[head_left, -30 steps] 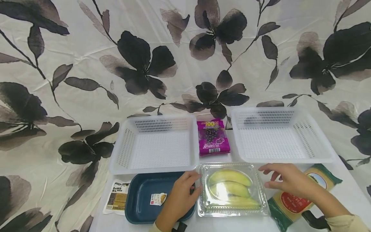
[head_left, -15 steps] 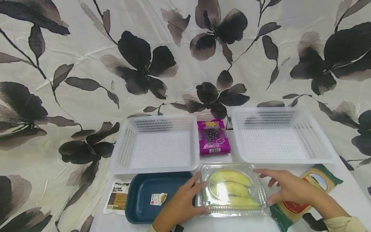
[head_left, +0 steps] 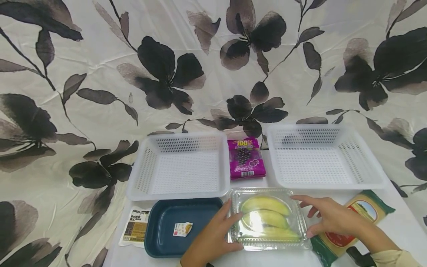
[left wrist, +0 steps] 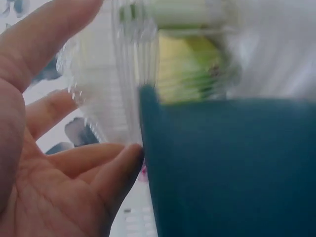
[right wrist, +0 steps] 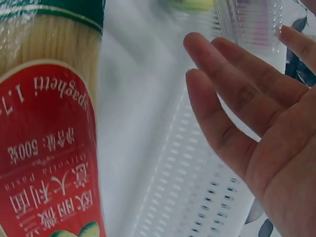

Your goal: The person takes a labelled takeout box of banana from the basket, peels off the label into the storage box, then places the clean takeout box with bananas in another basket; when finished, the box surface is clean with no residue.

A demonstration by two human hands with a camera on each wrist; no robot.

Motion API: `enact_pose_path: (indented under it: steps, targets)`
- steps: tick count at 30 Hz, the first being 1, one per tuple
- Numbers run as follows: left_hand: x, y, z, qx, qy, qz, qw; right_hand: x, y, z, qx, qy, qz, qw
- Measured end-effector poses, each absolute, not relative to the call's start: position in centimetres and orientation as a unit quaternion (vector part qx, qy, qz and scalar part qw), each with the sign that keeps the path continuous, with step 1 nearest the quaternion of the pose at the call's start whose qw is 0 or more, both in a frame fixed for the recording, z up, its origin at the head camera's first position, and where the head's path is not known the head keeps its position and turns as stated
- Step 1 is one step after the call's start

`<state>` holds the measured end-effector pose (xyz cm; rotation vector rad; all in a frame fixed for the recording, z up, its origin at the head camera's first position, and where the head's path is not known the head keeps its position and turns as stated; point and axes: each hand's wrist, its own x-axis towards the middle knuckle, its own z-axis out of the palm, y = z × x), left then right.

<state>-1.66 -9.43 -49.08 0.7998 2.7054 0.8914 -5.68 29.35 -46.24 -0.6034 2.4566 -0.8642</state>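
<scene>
A clear plastic clamshell of bananas (head_left: 267, 217) lies between my two hands in the head view. My left hand (head_left: 213, 239) reaches along its left side with thumb and fingers spread, fingertips right at the rim. In the left wrist view the blue tray wall (left wrist: 237, 168) stands in front of the clamshell (left wrist: 111, 74). My right hand (head_left: 337, 218) is at the opposite side, index finger at the far corner and thumb at the near right edge. Its other fingers (right wrist: 242, 94) hang loosely bent beside the clamshell in the right wrist view.
Two white perforated baskets (head_left: 176, 197) stand behind, with a purple candy bag (head_left: 246, 167) between them. The dark blue tray (head_left: 160, 248) at left holds a small banana-picture card (head_left: 182, 229). A brown-and-white packet (head_left: 134, 228) lies left of it; a spaghetti bag (head_left: 367, 207) lies under my right forearm.
My left fingers have spread out, with the thumb now along the clamshell's near left corner. My right hand has come down to the right edge. The clamshell has stayed in place.
</scene>
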Motion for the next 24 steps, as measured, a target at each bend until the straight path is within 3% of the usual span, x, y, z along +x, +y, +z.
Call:
enact_pose_path:
  steps: [15,24]
  targets:
    - [-0.5,-8.6,-50.0,0.312,0.905,0.283,-0.059,-5.0,30.6,-47.5,-0.188,0.798,-0.507,0.268]
    - [-0.1,-9.2,-48.9,0.301,0.887,0.348,-0.031,-4.7,30.8,-46.4,-0.2,0.781,-0.522,0.28]
